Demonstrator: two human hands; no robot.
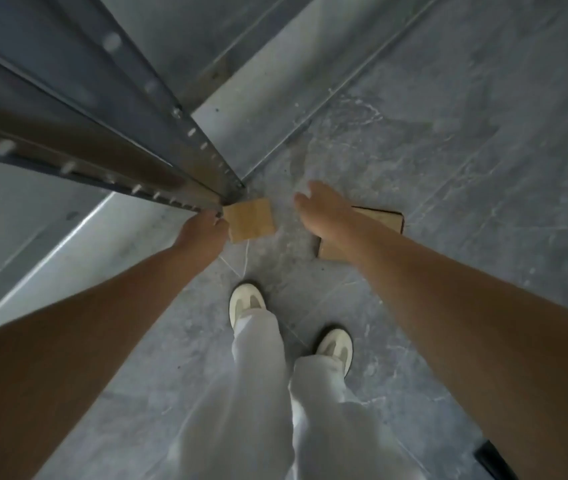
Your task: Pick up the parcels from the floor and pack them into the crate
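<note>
Person stood bent over grey tiled floor [449,150], both arms reaching down.

- Left hand [203,230]: fingers curled onto the left edge of the small parcel [250,220], seemingly pinching it; fingertips hidden behind the hand.
- Small parcel: roughly square, lay flat on the floor, far-left corner just beside the foot of the metal rack post [185,133].
- Right hand [322,211]: released, fingers loosely spread, holding nothing, hovering between the two parcels.
- Flat parcel [384,219]: lay to the right, mostly covered by the right forearm; long axis ran from near-left to far-right. Right hand plainly the nearer one.
- Crate: not in view.

Judgement: the small parcel's lift would want to go up and rightward, away from the rack post, which crowded its left side. Open floor lay to the right and beyond the flat parcel. White shoes [247,303] stood near, behind both parcels, not touching them.
</note>
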